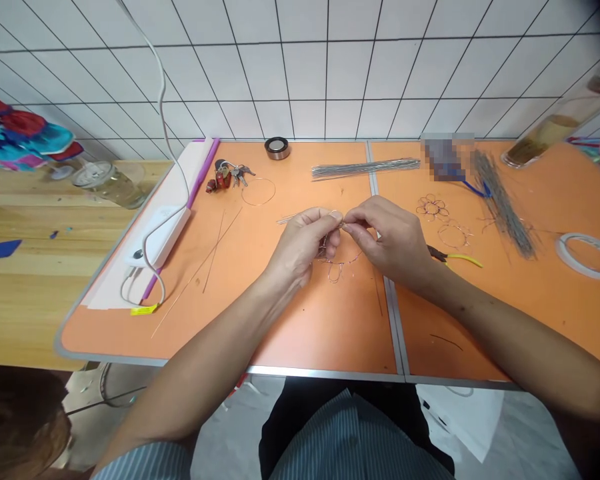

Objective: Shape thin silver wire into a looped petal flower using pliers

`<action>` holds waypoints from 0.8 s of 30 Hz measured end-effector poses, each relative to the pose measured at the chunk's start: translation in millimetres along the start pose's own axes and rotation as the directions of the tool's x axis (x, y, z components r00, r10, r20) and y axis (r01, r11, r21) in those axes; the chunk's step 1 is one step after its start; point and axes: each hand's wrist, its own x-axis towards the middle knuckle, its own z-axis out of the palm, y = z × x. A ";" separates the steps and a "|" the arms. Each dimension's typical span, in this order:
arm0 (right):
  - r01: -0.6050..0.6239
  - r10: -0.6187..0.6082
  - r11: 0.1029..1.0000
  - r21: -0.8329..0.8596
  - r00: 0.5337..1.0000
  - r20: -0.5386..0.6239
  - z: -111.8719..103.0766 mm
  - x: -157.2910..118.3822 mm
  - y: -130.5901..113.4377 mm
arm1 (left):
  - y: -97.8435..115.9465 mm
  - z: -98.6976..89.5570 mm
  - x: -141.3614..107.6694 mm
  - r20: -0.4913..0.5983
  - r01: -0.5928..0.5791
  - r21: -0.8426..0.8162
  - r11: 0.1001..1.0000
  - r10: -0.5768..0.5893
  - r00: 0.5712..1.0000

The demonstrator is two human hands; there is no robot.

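Over the middle of the orange table [300, 327], my left hand [307, 239] is closed on a thin wire piece [335, 272] bent into loops, part of it hanging below the fingers. Close against it, my right hand [386, 235] pinches the same wire between thumb and forefinger. The fingers hide the spot where the two hands meet. Just right of my right hand lie pliers [463, 259] with yellow handles, partly covered by my wrist. A flower-shaped wire piece [433, 207] and a wire ring [455, 235] rest beyond that hand.
Bundles of straight wire [365, 169] and darker wire [505, 207] lie at the back and right. A tape roll [277, 148], keys [239, 175], a white power strip [157, 243], a white ring-shaped roll [587, 256] and glass jars [110, 183] surround the work. Another person's head [23, 420] is at lower left.
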 end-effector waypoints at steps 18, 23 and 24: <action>0.173 -0.174 0.980 -0.095 0.985 -0.004 3.5 -3.0 9.7 | 7.9 -1.8 -1.7 -0.022 -0.113 0.311 0.944 0.126 0.992; 0.306 -0.308 0.891 -0.334 0.950 0.049 3.2 -4.1 10.6 | 2.4 -3.4 4.0 -0.022 -0.011 0.199 0.980 0.016 1.000; 0.337 -0.335 0.862 -0.379 0.939 0.075 2.7 -4.0 10.9 | -0.2 -4.5 6.1 -0.014 0.011 0.175 0.985 -0.008 1.000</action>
